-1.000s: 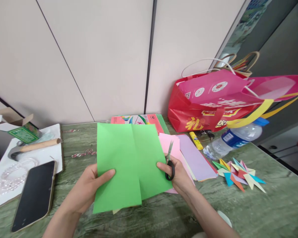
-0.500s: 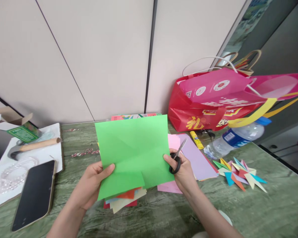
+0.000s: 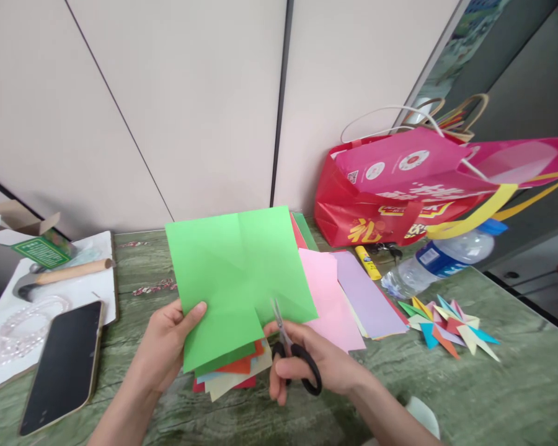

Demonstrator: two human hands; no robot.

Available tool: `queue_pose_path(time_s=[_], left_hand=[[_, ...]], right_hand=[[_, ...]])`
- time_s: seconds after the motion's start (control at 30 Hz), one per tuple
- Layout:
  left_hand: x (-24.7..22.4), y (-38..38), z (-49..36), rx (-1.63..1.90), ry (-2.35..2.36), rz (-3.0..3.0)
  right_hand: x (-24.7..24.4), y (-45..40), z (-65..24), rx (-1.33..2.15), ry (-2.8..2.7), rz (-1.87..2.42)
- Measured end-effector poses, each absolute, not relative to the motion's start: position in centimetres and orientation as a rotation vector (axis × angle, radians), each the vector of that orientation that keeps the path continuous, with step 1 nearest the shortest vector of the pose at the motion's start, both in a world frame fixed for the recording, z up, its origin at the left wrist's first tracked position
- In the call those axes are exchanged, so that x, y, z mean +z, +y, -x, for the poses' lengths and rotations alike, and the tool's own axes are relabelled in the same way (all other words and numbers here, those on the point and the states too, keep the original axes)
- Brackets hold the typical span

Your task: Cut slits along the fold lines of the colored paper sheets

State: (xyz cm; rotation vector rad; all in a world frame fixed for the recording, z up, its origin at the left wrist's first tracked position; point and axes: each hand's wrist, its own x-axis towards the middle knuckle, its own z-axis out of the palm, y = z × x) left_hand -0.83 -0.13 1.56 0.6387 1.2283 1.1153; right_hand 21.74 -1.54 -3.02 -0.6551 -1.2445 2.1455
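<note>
Green sheet held up over the tabletop (image 3: 497, 402), scissors at its slit near edge.
Green sheet (image 3: 214, 272): likely light, bendy, easily creased or torn; best held flat near a side edge, off the slit. Left hand (image 3: 165, 341) grip pinches its left edge, thumb on top; right hand (image 3: 316, 356) grip wraps the scissors (image 3: 286, 342), fingers in the loops, slim metal blades beside the slit. Paper stack (image 3: 223, 387) just below, pink sheet (image 3: 328, 291) near on the right, phone (image 3: 62, 368) well left; elbow room looks best near right.
</note>
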Motion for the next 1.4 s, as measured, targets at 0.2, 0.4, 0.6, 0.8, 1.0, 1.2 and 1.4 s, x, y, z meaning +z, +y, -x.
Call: queue_pose_path(time_s=[0.2,0.4,0.6,0.8,1.0,1.2,1.4], left_hand=[[1.8,-0.5,0.5,1.114,1.199,-0.621],[1.8,-0.6,0.1,1.121,1.208,-0.615],[2.0,-0.6,0.0,1.132,1.224,-0.625],[1.7,-1.2,-0.8,1.065,1.191,-0.714],[1.2,-1.4,-1.1,1.060,1.206,-0.767],[1.1,-1.3,-1.0,1.043,1.203,-0.767],[1.0,-1.3,-0.9,1.055,1.213,-0.756]], right_hand=[[-3.4,-1.6,-21.4,2.246,-1.257,0.594],[-3.4,-1.9,-21.1,2.241,-1.245,0.612],[-3.5,-2.0,-21.1,2.252,-1.260,0.634],[-3.1,-2.1,-20.6,2.137,-1.256,0.687],[-2.4,-2.0,-20.3,2.037,-1.287,0.740],[-2.3,-1.9,-20.3,2.013,-1.248,0.760],[-2.5,-1.9,-19.9,1.983,-1.251,0.793]])
